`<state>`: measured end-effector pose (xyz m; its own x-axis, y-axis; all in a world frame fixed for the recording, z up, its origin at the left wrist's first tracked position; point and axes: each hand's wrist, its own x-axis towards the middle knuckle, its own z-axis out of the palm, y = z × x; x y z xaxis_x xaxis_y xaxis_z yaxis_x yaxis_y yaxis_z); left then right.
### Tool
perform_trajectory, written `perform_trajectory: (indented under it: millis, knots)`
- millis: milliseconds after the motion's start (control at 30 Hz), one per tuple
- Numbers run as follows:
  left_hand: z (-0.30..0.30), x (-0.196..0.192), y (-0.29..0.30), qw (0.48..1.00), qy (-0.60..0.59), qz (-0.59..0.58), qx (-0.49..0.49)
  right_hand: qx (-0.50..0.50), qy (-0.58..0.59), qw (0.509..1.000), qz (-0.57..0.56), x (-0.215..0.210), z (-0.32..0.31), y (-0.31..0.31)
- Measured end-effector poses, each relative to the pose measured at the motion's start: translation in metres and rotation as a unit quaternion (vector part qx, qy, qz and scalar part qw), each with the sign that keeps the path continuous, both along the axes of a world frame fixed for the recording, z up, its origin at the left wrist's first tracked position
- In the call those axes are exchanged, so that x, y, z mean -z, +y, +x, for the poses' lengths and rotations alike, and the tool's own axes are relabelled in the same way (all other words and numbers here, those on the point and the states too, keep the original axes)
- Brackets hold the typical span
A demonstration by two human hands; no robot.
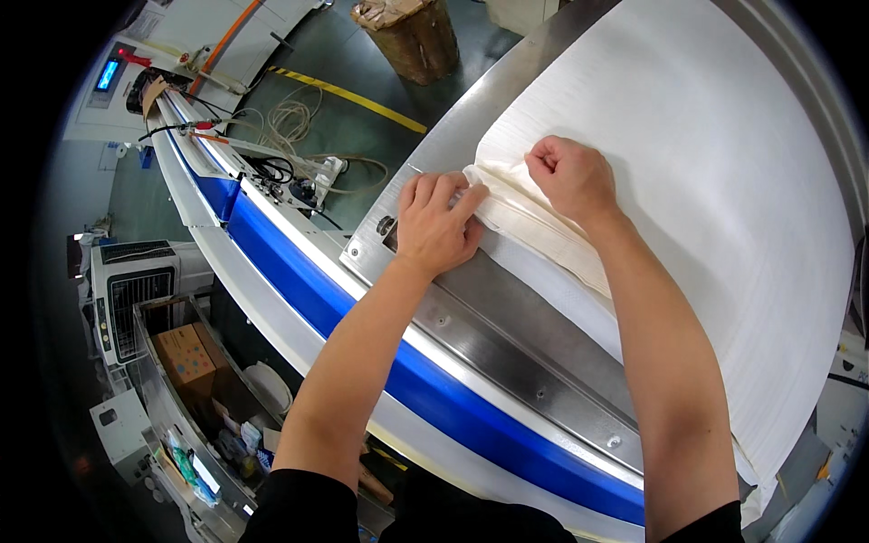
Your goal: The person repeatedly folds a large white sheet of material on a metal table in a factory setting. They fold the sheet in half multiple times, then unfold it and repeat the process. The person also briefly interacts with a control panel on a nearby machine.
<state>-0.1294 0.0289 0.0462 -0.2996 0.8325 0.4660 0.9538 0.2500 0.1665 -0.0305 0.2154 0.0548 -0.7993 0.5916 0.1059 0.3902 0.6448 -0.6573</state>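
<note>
On the steel table [507, 308], in your head view, the white sack [688, 181] runs lengthwise from lower right to upper left, its folded mouth pointing left. Your left hand [437, 224] presses the fold with fingers together; your right hand [570, 176] fists it.

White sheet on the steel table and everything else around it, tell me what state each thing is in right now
White sheet: spread flat, near corner bunched into folds.
Left hand: closed, pinching the folded corner.
Right hand: fisted on the folds.
Steel table: partly covered by the sheet.
Cardboard box: closed, in a bin below.
Small screen: lit blue.
</note>
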Motion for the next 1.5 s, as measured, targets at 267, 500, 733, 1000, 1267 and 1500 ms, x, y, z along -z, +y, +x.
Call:
perform_trajectory:
  millis: [267, 500, 733, 1000, 1267, 1500]
  knots:
    - [-0.025, -0.035, 0.009, 0.964, 0.066, -0.189, 0.176, -0.063, 0.023, 0.996, 0.058, -0.026, 0.056, -0.058]
    - [0.007, -0.079, 0.051, 0.886, 0.088, -0.444, 0.105, 0.233, -0.152, 0.955, 0.102, -0.009, 0.257, -0.068]
    - [0.046, -0.052, 0.097, 0.745, 0.221, -0.627, 0.059, 0.382, -0.311, 0.844, 0.214, -0.004, 0.531, -0.032]
    - [-0.021, 0.004, 0.078, 0.806, 0.225, -0.548, 0.004, 0.427, -0.36, 0.814, 0.158, -0.016, 0.775, 0.009]
    - [-0.077, 0.018, 0.053, 0.866, 0.155, -0.474, -0.027, 0.417, -0.54, 0.731, 0.024, -0.012, 0.943, 0.051]
    - [-0.092, 0.036, 0.044, 0.839, 0.174, -0.515, 0.023, 0.279, -0.585, 0.761, -0.026, -0.041, 1.015, 0.061]
